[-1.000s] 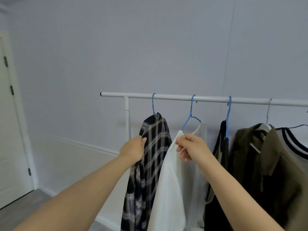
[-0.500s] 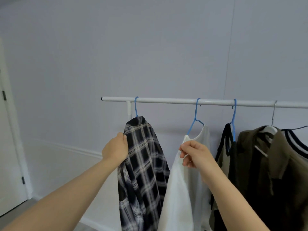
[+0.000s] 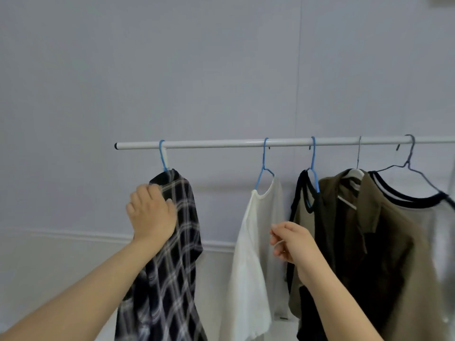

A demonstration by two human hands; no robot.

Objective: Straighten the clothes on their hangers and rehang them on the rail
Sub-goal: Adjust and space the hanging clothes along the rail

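A white rail (image 3: 221, 143) runs across the wall. At its left end a black-and-white plaid shirt (image 3: 179, 242) hangs on a blue hanger (image 3: 162, 156). My left hand (image 3: 151, 212) grips the shirt's left shoulder just below the hook. A white top (image 3: 251, 254) hangs on a second blue hanger (image 3: 264, 163), well apart from the plaid shirt. My right hand (image 3: 290, 242) hovers at the white top's right edge with loosely curled fingers and nothing plainly held.
Further right hang a black-trimmed beige vest (image 3: 301, 217) on a blue hanger, an olive jacket (image 3: 349, 230) and a khaki tee with a black collar (image 3: 406, 242) on a wire hanger (image 3: 408, 158). The rail's upright stands behind the plaid shirt. A plain wall is behind.
My left hand has slid the plaid shirt and its hanger left to the rail's end. My right hand has let go of the white top's shoulder and dropped lower, to the right.
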